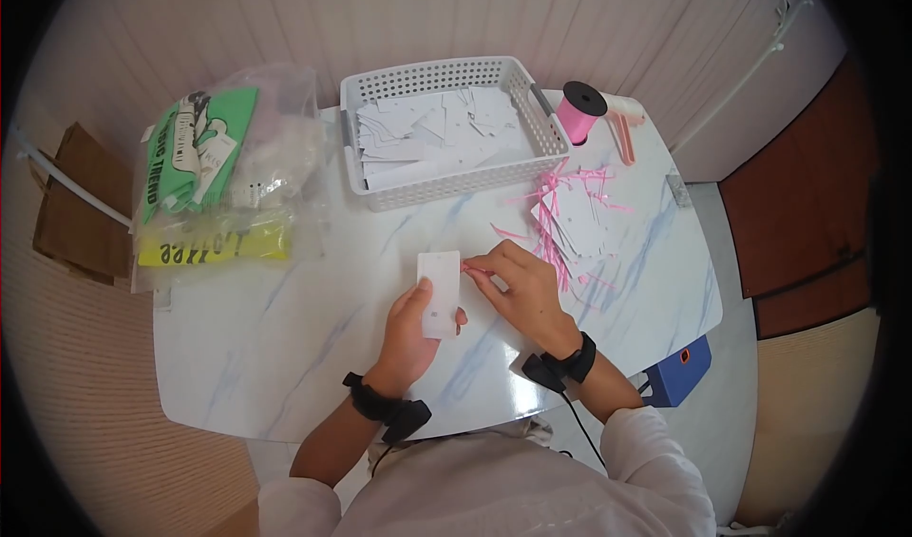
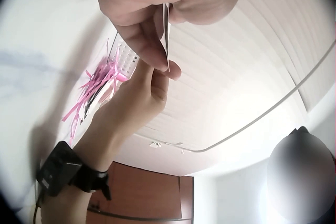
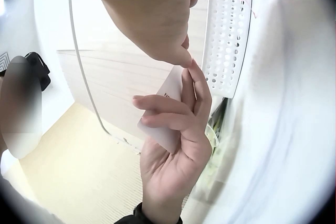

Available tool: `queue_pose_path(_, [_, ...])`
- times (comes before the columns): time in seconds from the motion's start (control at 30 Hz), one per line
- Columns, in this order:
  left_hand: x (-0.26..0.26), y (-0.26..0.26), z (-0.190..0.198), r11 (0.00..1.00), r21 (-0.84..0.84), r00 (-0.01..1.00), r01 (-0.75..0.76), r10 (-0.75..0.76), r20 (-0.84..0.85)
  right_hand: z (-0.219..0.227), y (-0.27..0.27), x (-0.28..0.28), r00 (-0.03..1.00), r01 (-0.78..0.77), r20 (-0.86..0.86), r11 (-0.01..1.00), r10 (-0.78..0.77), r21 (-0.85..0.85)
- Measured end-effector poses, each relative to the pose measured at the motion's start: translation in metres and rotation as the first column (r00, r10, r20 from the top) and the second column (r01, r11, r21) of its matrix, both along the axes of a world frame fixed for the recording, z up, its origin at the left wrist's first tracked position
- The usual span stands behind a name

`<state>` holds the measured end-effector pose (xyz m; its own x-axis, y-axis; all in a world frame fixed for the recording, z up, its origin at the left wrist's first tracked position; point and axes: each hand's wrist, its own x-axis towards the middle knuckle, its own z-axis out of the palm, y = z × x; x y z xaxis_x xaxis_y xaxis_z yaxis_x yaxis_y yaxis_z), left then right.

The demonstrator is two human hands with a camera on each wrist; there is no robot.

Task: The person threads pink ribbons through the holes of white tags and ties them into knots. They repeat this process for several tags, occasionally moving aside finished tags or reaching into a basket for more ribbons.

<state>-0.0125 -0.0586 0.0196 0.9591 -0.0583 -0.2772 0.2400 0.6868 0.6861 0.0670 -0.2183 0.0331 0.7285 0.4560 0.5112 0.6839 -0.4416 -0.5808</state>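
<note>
My left hand (image 1: 407, 330) holds a white card (image 1: 439, 299) upright over the table, thumb on its face and fingers behind it. Edge-on in the left wrist view, the card (image 2: 166, 29) shows thin layers slightly parted. Close to the card's upper right edge, my right hand (image 1: 527, 295) pinches a short bit of pink ribbon (image 1: 470, 269) between thumb and fingertips. From the right wrist view, the left fingers (image 3: 168, 121) wrap across the card, and small dark print shows on it. The right fingertips mostly hide the ribbon there.
A white perforated basket (image 1: 418, 195) with many white cards stands at the back. Right of it are a pink ribbon spool (image 1: 576, 119), a pink-handled tool (image 1: 622, 138) and stacked cards (image 1: 579, 219) with pink ribbons. Plastic-bagged packages (image 1: 228, 176) lie on the left.
</note>
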Motion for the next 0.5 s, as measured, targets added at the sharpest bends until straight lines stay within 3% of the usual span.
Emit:
queue_pose_path(0.23, [0.001,0.002,0.000,1.000,-0.005,1.000,0.021,-0.021,0.008,0.003,-0.002,0.001,0.998,-0.007,0.062,0.998,0.011,-0.065])
queue_pose_path(0.27, [0.001,0.002,0.000,1.000,-0.006,1.000,0.018,-0.018,0.006,0.001,-0.002,0.001,1.000,0.008,0.006,0.999,-0.009,0.032])
queue_pose_path(0.33, [0.001,0.002,0.000,0.975,0.214,0.997,0.060,-0.070,0.039,0.001,-0.003,0.001,0.999,0.020,-0.053,0.992,-0.014,0.127])
queue_pose_path(0.37, [0.001,0.002,0.002,0.975,0.214,0.997,0.055,-0.065,0.038,0.003,-0.004,0.001,0.997,0.023,-0.072,0.987,-0.011,0.158])
queue_pose_path(0.43, [0.001,0.002,0.007,0.867,0.494,0.988,0.056,-0.121,0.100,0.006,-0.005,-0.003,0.995,0.027,-0.096,0.982,-0.009,0.187])
queue_pose_path(0.5, [0.000,-0.003,0.005,0.842,0.538,0.986,0.032,-0.114,0.120,0.008,-0.002,-0.009,0.998,-0.006,-0.054,0.989,0.014,0.149])
